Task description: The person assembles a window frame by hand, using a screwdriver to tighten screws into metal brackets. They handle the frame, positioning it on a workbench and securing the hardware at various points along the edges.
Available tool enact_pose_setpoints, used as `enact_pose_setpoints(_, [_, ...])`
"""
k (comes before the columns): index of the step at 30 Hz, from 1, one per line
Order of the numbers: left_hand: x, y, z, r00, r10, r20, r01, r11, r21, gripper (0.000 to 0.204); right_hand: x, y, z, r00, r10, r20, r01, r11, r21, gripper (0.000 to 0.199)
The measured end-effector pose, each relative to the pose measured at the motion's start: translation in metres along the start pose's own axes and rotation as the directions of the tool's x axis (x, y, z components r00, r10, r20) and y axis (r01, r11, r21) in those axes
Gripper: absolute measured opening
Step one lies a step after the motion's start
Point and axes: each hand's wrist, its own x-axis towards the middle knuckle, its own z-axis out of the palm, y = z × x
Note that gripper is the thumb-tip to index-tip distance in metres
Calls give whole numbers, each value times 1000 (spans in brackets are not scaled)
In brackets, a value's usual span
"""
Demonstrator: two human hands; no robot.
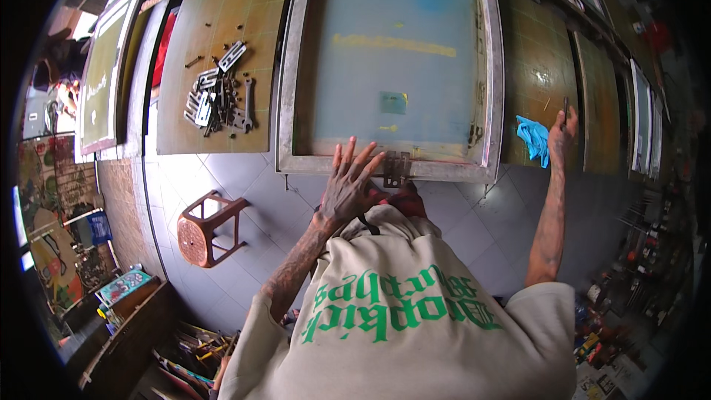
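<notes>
Floor (pixel 474 241) stretches past the frame (pixel 452 170), left fingers (pixel 347 157) splayed at its edge, right fingers (pixel 571 120) gripping a dark object (pixel 566 104).

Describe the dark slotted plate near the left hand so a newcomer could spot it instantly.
Start with the big metal frame in the centre and follow it to its near bar. There, just right of the left hand, is the plate. Alone there and dark, it stands apart from the paler plates heaped on the left board.

dull metal frame (pixel 452 170), glossy plastic stool (pixel 195 242)
</notes>
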Motion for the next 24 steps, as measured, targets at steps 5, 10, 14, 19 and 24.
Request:
enact_pose_setpoints(5, [15,-3,4,998,54,9,-54,999,-2,98,-108,-112,-1,758,171,630,-416,870,264,37])
enact_pose_setpoints(10, [26,-6,24,992,121,-26,-122,992,-23,96,-225,-178,24,249,169,954,-789,606,99,30])
enact_pose_setpoints(14, [25,-8,25,992,118,-47,-118,993,3,96,-253,-191,41,217,278,936,-879,473,63,25])
enact_pose_setpoints(19, [23,-6,21,994,87,-59,-91,994,-63,95,-248,-200,50,90,345,934,-964,266,-5,23])
enact_pose_setpoints(24, [22,-9,26,992,78,-101,-86,993,-82,92,-244,-213,68,80,450,889,-933,348,-92,15])
